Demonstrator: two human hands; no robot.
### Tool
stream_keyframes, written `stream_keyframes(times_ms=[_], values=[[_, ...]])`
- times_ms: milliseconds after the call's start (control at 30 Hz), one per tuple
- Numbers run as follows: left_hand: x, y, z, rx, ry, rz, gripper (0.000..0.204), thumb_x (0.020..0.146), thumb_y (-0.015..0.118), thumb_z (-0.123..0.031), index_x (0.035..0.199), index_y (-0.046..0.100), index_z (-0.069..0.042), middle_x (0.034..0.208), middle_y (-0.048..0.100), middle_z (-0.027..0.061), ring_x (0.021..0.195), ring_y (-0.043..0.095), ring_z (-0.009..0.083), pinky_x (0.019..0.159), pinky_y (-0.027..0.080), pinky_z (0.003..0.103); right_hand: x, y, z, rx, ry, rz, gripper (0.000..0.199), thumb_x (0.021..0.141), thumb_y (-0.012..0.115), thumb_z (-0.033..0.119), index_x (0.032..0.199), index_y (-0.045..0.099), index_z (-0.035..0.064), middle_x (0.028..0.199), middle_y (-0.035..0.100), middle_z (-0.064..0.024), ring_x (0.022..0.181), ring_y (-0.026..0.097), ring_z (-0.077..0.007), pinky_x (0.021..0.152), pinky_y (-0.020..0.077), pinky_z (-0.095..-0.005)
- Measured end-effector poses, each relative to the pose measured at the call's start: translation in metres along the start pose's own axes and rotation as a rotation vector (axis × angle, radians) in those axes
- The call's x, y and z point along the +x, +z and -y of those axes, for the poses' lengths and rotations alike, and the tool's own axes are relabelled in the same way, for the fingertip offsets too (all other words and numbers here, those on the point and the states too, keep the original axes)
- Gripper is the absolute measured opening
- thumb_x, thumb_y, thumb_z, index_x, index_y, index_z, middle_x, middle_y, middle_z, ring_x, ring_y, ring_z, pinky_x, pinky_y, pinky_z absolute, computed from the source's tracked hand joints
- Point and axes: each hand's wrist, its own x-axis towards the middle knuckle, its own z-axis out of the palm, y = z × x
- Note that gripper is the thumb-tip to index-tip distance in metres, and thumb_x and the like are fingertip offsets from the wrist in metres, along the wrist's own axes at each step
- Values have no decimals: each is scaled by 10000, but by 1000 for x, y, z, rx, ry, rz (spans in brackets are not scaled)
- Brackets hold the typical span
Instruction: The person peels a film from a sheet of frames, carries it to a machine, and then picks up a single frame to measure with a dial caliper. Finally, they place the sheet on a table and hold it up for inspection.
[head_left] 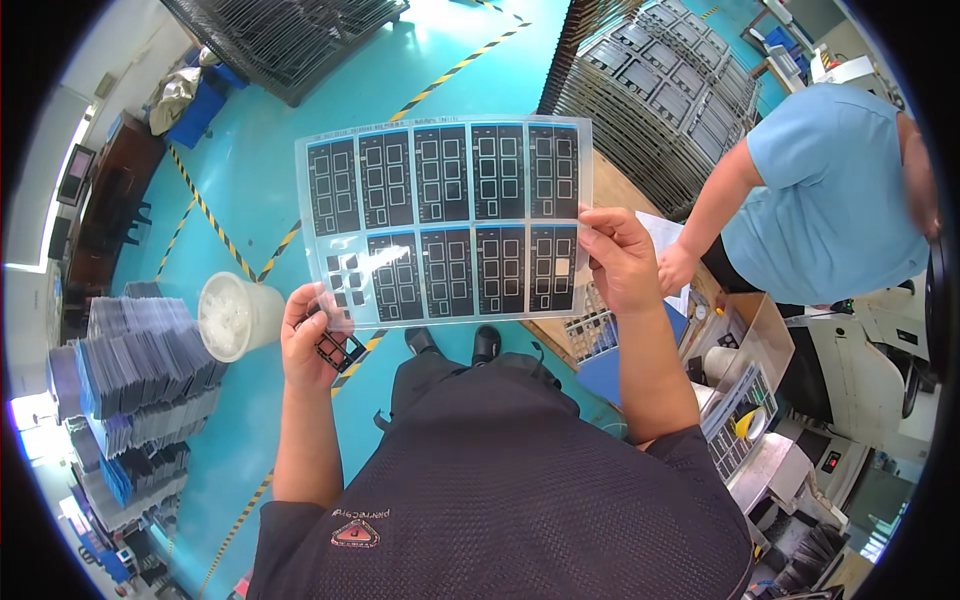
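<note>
A clear plastic film sheet [417, 225] printed with two rows of black panels is held up in front of me. Pale square outlines fill most panels; at its lower left, only small dark squares show on clear film. My right hand [622, 262] pinches the sheet's right edge between thumb and fingers. At the lower left corner, my left hand [306, 338] grips the sheet and also a small black frame piece [341, 352] with rectangular openings. The frame piece hangs just below the sheet, partly covered by my fingers.
A white bucket [238, 317] stands on the floor to my left, near stacks of thin grey sheets [140, 370]. On my right are a wooden workbench [551, 340], a cardboard box [765, 340] and a co-worker in a blue shirt [825, 190]. Metal racks [650, 90] stand ahead.
</note>
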Motion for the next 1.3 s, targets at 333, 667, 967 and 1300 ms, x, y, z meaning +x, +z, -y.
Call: stream_keyframes(times_ms=[333,667,967,1300], values=[[-1,-5,2,-27,12,54,363,875,574,-35,1234,525,-29,1126,632,127,957,664,217,797,579,342,-1,-4,-1,9,6,12,199,915,560,-59,1083,637,14,974,683,-59,868,642,-94,767,519,-230],[-3,-4,1,-37,5,79,365,877,560,-25,1240,527,-29,1115,634,124,956,663,218,792,578,345,-2,-2,-3,39,22,-8,193,910,569,-54,1071,646,19,966,684,-53,879,643,-97,768,522,-233],[-4,3,-1,-41,-13,76,377,879,568,-41,1253,521,-38,1083,624,124,932,658,223,785,565,347,0,-8,-7,-36,24,-97,174,906,597,-20,1037,677,61,857,668,14,690,539,-21,542,345,-170],[-4,5,-4,-41,-32,116,375,878,568,-32,1252,534,-52,1036,618,102,916,643,213,800,556,357,3,-2,-4,36,19,-100,175,921,550,-48,1033,658,33,996,692,-76,872,663,-133,745,538,-244]])
